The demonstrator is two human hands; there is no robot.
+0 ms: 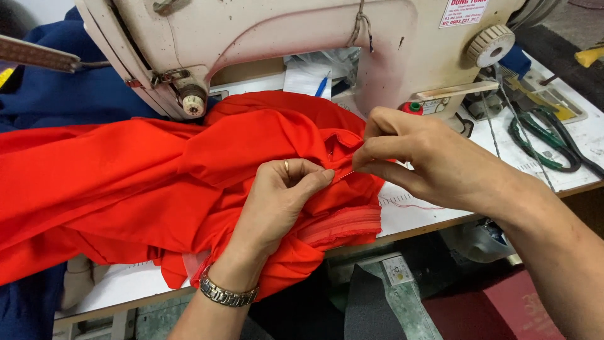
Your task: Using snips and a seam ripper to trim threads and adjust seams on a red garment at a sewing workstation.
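A large piece of bright red fabric (126, 176) lies bunched across the white sewing table (428, 214), in front of a cream sewing machine (283, 38). My left hand (280, 195), with a ring and a metal wristwatch (228, 293), pinches a fold of the red fabric near its right edge. My right hand (428, 160) pinches the same spot from the right, thumb and forefinger closed on something thin at the fabric; it may be a pin or thread, but I cannot tell which. The two hands' fingertips almost touch.
Green-handled scissors (541, 141) lie on the table at the right, beside a tray of small tools (553, 97). Dark blue cloth (69, 94) is heaped behind the red fabric at the left. A paper and blue pen (311, 79) sit behind the machine arm.
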